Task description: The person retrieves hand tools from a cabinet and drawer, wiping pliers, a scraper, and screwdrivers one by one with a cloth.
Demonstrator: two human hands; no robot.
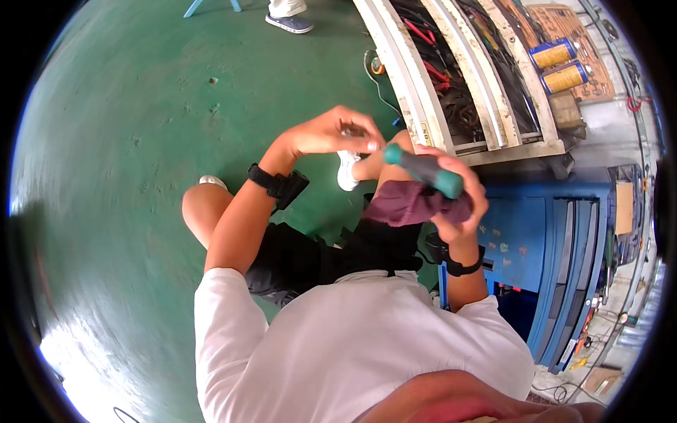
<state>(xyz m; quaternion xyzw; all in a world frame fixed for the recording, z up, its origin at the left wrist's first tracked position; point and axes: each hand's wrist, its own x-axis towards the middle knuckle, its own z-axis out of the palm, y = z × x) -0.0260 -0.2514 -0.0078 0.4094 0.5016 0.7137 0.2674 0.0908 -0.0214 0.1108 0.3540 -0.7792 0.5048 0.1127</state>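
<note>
In the head view a screwdriver (425,170) with a green and dark grey handle lies across the fingers of my right hand (474,197). That hand is closed around it and also grips a crumpled maroon cloth (402,204), which hangs below the handle over my thigh. My left hand (333,132) is beside the narrow end of the handle, its fingers curled and its thumb and fingertips brought together. Blur hides what lies between those fingertips; a shaft of the screwdriver cannot be made out.
Open drawers (462,106) filled with pliers and other tools stand ahead to the right. A blue tool cabinet (511,236) is beside my right arm. Two spray cans (553,53) lie on the bench top. Another person's shoe (289,24) is on the green floor (141,155).
</note>
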